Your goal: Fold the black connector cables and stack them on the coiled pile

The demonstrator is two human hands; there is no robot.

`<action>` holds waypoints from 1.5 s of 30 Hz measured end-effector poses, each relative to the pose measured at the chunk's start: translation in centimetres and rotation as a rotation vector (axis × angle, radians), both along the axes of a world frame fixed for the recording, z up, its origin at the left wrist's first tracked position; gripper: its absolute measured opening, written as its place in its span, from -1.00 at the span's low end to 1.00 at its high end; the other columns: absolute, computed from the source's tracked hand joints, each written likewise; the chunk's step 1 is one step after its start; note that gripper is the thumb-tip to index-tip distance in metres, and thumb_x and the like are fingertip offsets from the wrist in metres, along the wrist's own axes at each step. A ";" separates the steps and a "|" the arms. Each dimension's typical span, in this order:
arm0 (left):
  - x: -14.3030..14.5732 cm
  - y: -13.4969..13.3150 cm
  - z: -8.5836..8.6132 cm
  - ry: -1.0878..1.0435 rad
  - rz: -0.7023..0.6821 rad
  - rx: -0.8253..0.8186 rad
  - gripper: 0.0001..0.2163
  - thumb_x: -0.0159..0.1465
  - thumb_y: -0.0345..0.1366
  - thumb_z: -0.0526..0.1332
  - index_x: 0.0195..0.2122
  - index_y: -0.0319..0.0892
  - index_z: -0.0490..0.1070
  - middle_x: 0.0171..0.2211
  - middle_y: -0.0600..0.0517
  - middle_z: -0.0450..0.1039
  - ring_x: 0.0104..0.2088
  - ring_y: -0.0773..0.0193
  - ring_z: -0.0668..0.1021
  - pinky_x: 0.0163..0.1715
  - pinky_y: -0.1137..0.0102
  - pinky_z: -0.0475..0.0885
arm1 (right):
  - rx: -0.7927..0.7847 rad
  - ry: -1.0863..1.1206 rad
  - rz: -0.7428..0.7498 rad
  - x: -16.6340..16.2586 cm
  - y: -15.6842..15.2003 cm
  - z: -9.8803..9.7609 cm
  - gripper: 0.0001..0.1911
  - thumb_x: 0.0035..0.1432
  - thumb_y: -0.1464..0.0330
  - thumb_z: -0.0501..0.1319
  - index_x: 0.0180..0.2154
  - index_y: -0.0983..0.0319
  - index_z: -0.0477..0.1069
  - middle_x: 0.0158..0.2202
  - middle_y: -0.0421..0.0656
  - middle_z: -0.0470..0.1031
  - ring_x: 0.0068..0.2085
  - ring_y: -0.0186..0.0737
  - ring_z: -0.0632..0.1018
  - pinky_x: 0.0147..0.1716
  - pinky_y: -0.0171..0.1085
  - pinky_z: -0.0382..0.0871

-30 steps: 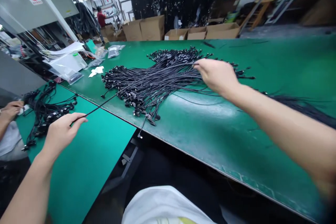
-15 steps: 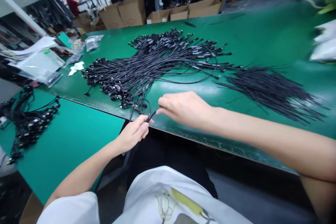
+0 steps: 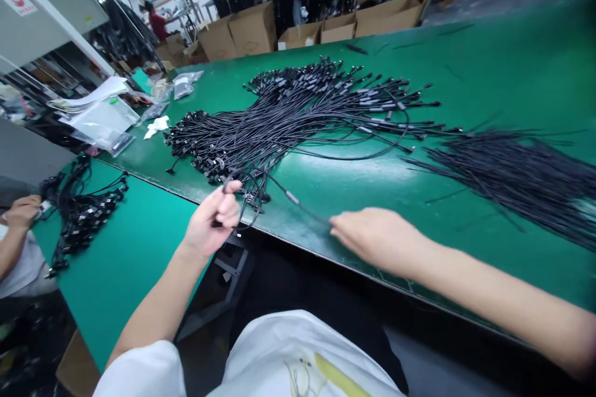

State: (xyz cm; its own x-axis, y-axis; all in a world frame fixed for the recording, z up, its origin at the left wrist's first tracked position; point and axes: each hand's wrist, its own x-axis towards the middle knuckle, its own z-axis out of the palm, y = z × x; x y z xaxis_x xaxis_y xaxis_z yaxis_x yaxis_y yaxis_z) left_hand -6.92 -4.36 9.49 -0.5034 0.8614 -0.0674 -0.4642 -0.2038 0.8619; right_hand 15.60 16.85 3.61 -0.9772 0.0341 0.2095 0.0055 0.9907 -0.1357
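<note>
My left hand (image 3: 216,214) is closed on a thin black cable (image 3: 274,181) just over the table's front edge. From there the cable arcs right, past a small grey sleeve, to my right hand (image 3: 372,237), whose fingertips pinch it. A loop of cable hangs below my left hand, with a small connector near it. Behind both hands spreads a big pile of black cables (image 3: 279,118), connectors clustered at its ends. To the right lies a bundle of thin black strips or tubes (image 3: 507,167), smeared by motion.
A lower green table (image 3: 139,248) at left bears another cable bunch (image 3: 88,217); a co-worker's hand (image 3: 23,211) is beside it. Papers (image 3: 93,96) and plastic bags (image 3: 186,84) lie at the back left. Cardboard boxes (image 3: 254,28) stand behind the table.
My hands have moved apart, the left up and leftward, the right down and rightward, stretching the cable between them. The view has shifted left, and a co-worker's hand has come into sight.
</note>
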 end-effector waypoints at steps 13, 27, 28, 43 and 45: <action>3.1 3.9 -2.7 0.330 -0.087 -0.186 -0.82 0.36 -0.23 0.10 -0.29 -0.20 0.39 -0.44 0.04 0.51 -0.32 0.29 0.58 -0.22 0.40 0.47 | -0.737 0.022 0.009 0.3 -0.6 5.0 -0.62 0.31 0.27 -0.09 -0.47 0.25 0.34 -0.52 -0.22 0.40 -0.49 -0.38 0.36 -0.43 -0.37 0.16; -1.2 -0.6 -0.7 -0.238 -0.021 0.003 -0.78 0.35 -0.44 0.03 -0.16 -0.35 0.46 -0.73 0.26 -0.03 -0.79 0.57 0.09 -0.73 0.65 0.16 | -0.230 -0.002 -0.647 4.6 8.1 3.8 -0.71 0.27 0.22 -0.03 -0.35 0.21 0.36 -0.39 -0.05 0.50 -0.39 -0.14 0.44 -0.40 -0.24 0.16; -1.3 -0.6 -0.6 -0.235 -0.006 0.017 -0.79 0.35 -0.45 0.04 -0.16 -0.35 0.46 -0.72 0.25 0.00 -0.77 0.57 0.12 -0.71 0.66 0.18 | -0.215 -0.021 -0.650 4.6 7.6 3.7 -0.71 0.27 0.23 -0.02 -0.35 0.22 0.36 -0.39 -0.06 0.50 -0.40 -0.15 0.44 -0.41 -0.25 0.15; 5.1 2.7 -2.7 0.701 -0.472 -0.199 -0.74 0.35 -0.15 0.11 -0.15 -0.19 0.50 -0.26 -0.05 0.53 -0.22 0.23 0.51 -0.09 0.34 0.35 | -0.868 -0.105 0.228 -1.1 -3.0 6.8 -0.68 0.29 0.38 -0.02 -0.45 0.28 0.39 -0.52 -0.26 0.37 -0.51 -0.44 0.31 -0.44 -0.41 0.13; 5.1 2.1 -2.6 0.646 -0.538 -0.181 -0.67 0.35 -0.07 0.08 -0.18 -0.23 0.48 -0.52 0.03 0.42 -0.43 0.29 0.45 -0.28 0.36 0.35 | -0.933 -0.061 0.174 -1.2 -2.5 5.9 -0.64 0.33 0.31 -0.03 -0.43 0.29 0.40 -0.49 -0.24 0.39 -0.48 -0.43 0.34 -0.43 -0.41 0.15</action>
State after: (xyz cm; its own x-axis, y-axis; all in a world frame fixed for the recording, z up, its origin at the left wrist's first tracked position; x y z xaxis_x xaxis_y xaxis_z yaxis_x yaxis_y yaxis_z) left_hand -1.87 -2.25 6.84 -0.0162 0.9976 -0.0678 0.1346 0.0693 0.9885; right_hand 14.38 14.36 9.54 -0.9927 0.0148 0.1201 -0.0990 0.4707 -0.8767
